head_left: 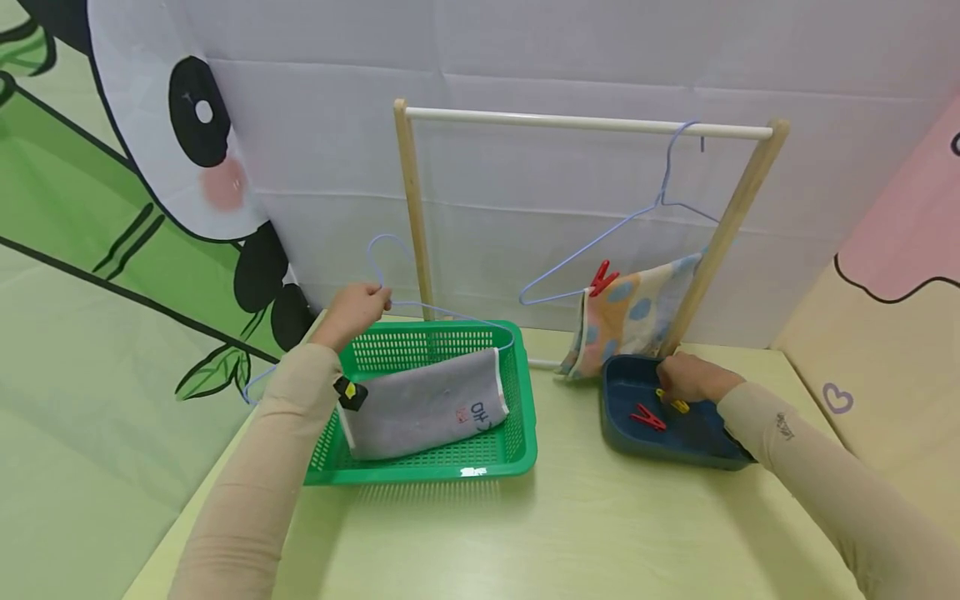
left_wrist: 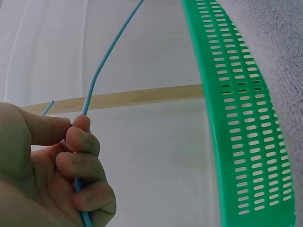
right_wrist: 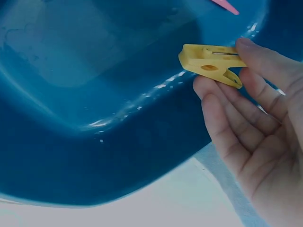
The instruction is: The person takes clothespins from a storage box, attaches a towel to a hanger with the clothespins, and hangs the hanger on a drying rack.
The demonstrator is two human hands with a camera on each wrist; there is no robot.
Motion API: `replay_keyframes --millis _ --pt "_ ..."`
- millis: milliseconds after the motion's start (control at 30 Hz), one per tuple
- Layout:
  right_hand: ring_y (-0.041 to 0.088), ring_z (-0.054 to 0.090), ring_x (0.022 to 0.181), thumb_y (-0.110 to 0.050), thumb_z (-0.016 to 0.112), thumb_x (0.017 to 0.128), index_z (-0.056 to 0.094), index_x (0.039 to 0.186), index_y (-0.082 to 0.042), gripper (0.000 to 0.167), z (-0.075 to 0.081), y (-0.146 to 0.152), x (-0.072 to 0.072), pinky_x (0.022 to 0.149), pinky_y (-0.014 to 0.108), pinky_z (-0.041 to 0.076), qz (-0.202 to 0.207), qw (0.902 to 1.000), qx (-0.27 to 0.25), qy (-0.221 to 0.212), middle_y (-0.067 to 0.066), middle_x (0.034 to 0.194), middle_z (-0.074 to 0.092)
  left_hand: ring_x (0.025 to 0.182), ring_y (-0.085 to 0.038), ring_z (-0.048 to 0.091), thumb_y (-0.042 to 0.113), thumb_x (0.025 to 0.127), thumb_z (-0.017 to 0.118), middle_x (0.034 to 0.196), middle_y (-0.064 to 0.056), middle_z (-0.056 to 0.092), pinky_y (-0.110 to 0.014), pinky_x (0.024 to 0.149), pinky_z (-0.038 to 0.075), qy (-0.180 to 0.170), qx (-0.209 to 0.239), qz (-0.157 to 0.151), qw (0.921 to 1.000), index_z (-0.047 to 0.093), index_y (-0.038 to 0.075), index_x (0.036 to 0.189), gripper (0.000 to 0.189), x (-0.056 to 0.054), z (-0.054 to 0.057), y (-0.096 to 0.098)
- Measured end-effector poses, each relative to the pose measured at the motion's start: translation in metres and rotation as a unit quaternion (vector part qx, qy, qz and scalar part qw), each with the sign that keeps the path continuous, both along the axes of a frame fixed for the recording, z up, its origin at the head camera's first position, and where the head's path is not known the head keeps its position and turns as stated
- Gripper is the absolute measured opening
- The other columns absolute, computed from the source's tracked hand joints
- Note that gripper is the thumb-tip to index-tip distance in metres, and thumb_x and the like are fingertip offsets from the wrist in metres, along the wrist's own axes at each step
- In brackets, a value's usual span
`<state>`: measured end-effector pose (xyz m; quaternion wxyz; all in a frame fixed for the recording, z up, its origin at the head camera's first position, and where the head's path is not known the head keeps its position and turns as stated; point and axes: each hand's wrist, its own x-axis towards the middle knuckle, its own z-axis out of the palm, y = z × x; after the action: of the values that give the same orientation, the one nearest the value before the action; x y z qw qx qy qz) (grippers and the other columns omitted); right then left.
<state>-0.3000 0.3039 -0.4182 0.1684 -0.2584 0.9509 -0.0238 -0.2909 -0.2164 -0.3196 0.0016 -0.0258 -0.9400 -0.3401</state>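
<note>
My left hand (head_left: 351,315) grips a blue wire hanger (left_wrist: 102,64) near its neck, above the back left of a green basket (head_left: 523,417). A grey towel (head_left: 427,404) with a white edge hangs folded over the hanger's lower bar, inside the basket. Over the dark blue bin (head_left: 622,433), my right hand (head_left: 693,379) pinches a yellow clothespin (right_wrist: 210,64) between thumb and fingers. A red clothespin (head_left: 648,417) lies on the bin's floor.
Behind stands a wooden rack with a white rail (head_left: 540,121). From it hangs another blue hanger (head_left: 585,250) holding a patterned towel (head_left: 630,312), pinned by a red clothespin (head_left: 602,278). Its corner reaches down beside the bin. Printed cloth walls (head_left: 525,42) surround the table.
</note>
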Motion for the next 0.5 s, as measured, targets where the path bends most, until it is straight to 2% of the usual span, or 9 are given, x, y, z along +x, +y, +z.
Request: replay_keyframes --millis 100,233,500 --pt "0.012 0.052 0.057 -0.015 0.073 0.083 0.060 0.076 -0.009 0.016 0.004 -0.001 0.001 0.058 0.032 0.047 0.005 1.0000 -0.006 0.003 -0.002 0.068 0.054 0.067 -0.022 0.042 0.031 0.102 0.034 0.081 -0.009 0.054 -0.034 0.063 0.036 0.005 0.005 -0.004 1.0000 0.061 0.005 0.091 0.039 0.000 0.002 0.003" --pt "0.012 0.051 0.058 -0.015 0.072 0.085 0.057 0.076 -0.010 0.018 0.009 -0.003 0.004 0.057 0.031 0.045 0.012 0.9998 -0.015 0.006 -0.001 0.068 0.053 0.065 -0.022 0.040 0.032 0.102 0.034 0.077 -0.009 0.052 -0.034 0.061 0.034 0.008 0.021 -0.010 0.9997 0.061 0.005 0.090 0.039 0.001 0.006 0.007" --pt "0.012 0.051 0.060 -0.016 0.073 0.084 0.056 0.084 -0.008 0.019 0.020 -0.009 0.013 0.058 0.031 0.045 0.012 0.9982 -0.051 0.030 -0.002 0.071 0.053 0.061 -0.020 0.039 0.031 0.103 0.036 0.070 -0.006 0.049 -0.033 0.060 0.033 0.023 0.022 -0.028 0.9991 0.060 0.005 0.088 0.038 0.009 0.020 0.016"
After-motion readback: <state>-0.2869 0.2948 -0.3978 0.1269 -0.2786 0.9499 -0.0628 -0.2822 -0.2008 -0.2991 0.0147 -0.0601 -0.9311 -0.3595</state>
